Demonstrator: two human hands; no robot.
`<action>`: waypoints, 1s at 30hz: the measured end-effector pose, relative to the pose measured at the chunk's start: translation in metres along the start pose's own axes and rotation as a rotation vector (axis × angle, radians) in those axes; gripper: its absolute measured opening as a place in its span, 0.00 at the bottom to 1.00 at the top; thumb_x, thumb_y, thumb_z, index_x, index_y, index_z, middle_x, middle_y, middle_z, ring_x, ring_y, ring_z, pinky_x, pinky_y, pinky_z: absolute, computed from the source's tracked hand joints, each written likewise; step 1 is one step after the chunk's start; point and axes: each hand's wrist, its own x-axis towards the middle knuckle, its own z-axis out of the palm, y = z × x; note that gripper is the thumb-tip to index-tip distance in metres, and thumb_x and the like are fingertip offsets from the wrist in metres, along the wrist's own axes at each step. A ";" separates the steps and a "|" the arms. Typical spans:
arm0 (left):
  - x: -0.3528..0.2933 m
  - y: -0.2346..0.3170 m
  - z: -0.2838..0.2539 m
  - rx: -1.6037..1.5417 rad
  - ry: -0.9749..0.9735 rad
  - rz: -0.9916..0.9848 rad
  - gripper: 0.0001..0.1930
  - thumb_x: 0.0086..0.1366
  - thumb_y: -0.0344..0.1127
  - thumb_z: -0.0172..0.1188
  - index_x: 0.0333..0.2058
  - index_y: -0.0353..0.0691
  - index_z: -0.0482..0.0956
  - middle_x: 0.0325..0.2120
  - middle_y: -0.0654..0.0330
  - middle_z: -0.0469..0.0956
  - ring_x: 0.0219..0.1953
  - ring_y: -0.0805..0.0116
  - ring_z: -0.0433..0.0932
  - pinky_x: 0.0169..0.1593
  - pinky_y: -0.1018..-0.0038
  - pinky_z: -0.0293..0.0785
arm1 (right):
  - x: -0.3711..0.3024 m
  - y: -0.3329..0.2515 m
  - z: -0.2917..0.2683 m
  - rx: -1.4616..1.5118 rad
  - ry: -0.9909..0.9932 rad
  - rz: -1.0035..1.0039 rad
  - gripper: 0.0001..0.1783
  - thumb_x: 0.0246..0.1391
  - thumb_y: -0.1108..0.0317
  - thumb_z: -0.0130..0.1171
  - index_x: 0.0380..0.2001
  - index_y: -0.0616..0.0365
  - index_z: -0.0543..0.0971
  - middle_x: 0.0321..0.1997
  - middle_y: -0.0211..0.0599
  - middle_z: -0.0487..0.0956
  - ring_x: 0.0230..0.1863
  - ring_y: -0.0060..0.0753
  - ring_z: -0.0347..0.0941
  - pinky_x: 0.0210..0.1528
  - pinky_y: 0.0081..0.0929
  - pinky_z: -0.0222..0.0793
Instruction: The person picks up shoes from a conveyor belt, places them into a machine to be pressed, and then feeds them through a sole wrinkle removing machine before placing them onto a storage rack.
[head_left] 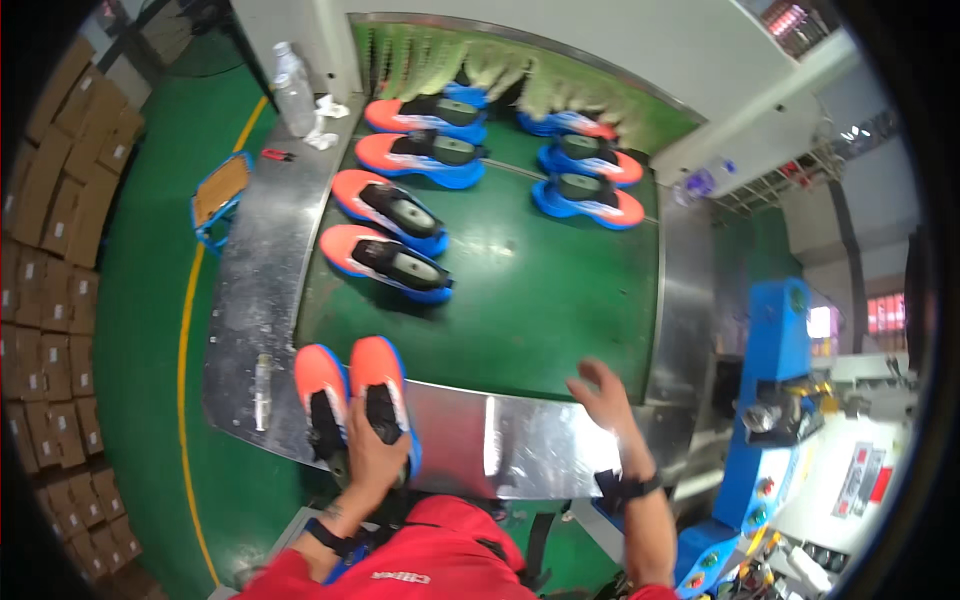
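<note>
At the near left of the metal ledge point(455, 440) two shoes stand side by side, toes pointing away from me. Both have coral-orange toes, black collars and blue soles. My left hand point(372, 450) is closed on the heel end of the right-hand shoe point(376, 365), its fingers at the collar. The left-hand shoe point(319, 372) is close beside that hand; whether they touch I cannot tell. Over the ledge's far edge hovers my right hand point(607, 403), fingers apart and holding nothing.
More such shoes lie on the green conveyor belt point(510, 320): a left row point(390, 265) and a right row point(590, 195), reaching a fringed curtain point(590, 90). Bottles point(292, 90) stand at the far left. A blue machine point(770, 400) is at the right, stacked cartons point(50, 330) at the left.
</note>
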 end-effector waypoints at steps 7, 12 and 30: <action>0.012 -0.011 0.012 -0.081 0.233 0.218 0.22 0.52 0.25 0.62 0.47 0.32 0.70 0.58 0.36 0.67 0.62 0.38 0.66 0.65 0.55 0.60 | 0.199 -0.203 0.224 -0.538 -0.318 -0.536 0.43 0.37 0.53 0.73 0.52 0.68 0.67 0.44 0.54 0.78 0.44 0.51 0.78 0.46 0.44 0.75; 0.008 0.017 0.016 0.015 0.233 0.157 0.17 0.53 0.25 0.61 0.43 0.33 0.71 0.57 0.37 0.68 0.61 0.38 0.67 0.64 0.53 0.61 | 0.233 -0.202 0.202 -0.382 -0.330 -0.549 0.33 0.35 0.58 0.70 0.43 0.68 0.74 0.37 0.53 0.81 0.38 0.49 0.80 0.43 0.45 0.77; -0.068 0.213 0.039 -0.771 -0.844 0.637 0.41 0.63 0.60 0.45 0.61 0.27 0.62 0.51 0.47 0.73 0.48 0.53 0.77 0.51 0.58 0.74 | -0.215 -0.042 -0.023 0.901 0.226 -0.456 0.39 0.49 0.59 0.68 0.61 0.64 0.66 0.61 0.43 0.70 0.56 0.31 0.68 0.61 0.29 0.63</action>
